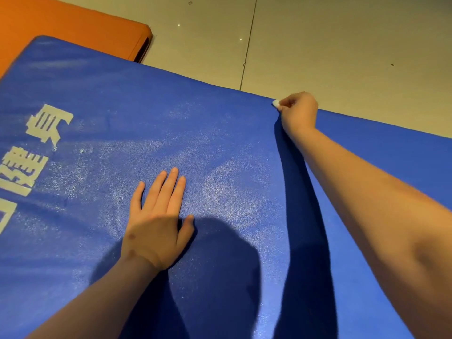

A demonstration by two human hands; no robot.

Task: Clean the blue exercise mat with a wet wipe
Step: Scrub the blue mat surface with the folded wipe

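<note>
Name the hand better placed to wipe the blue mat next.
Right: the right hand grips the wipe at the far edge of the mat; the left hand lies flat on it, empty.

A pale beige tiled floor [330, 40] with one dark grout line [248, 42], glints of overhead light on it, and an orange mat [61, 23] at the far left.
</note>
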